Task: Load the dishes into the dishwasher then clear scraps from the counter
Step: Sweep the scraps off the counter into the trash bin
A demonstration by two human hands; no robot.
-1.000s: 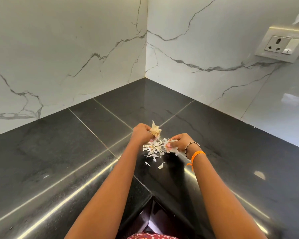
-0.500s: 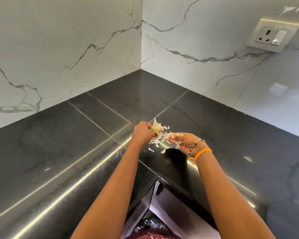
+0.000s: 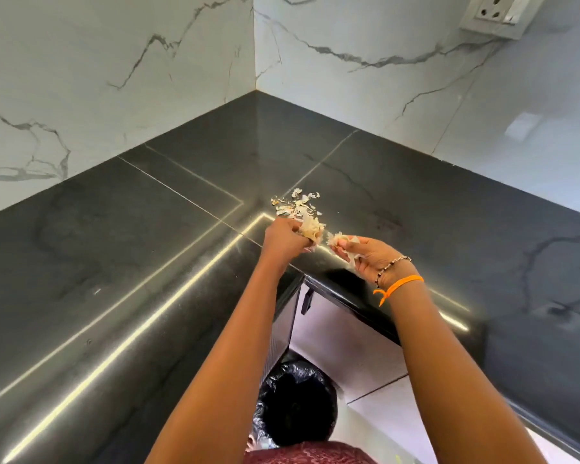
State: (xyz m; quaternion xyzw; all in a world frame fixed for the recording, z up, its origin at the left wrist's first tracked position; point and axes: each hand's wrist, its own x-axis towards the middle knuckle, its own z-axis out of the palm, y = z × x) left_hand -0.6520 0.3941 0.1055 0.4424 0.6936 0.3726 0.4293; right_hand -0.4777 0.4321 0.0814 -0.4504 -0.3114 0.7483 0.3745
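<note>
Since 0.5 s ago both hands pulled back toward the bench [image 3: 148, 262] edge w/ scraps, leaving a small pile of peels [image 3: 297, 205] on the bench behind them. Left hand [image 3: 287, 237] fingers curled round a wad of scraps [image 3: 310, 227]; right hand [image 3: 365, 256], palm up, fingers curled on more scraps [image 3: 340, 239]. Black-lined bin [image 3: 295, 403] sits below the bench corner, under the arms.

You have one view only, from the camera on your head. It looks forward and steeply down into the inner corner of the dark tabletop [image 3: 121, 249], close enough that both forearms fill the lower frame. The marble walls [image 3: 114, 61] meet at the upper centre; the bin [image 3: 295, 406] sits directly below.
</note>
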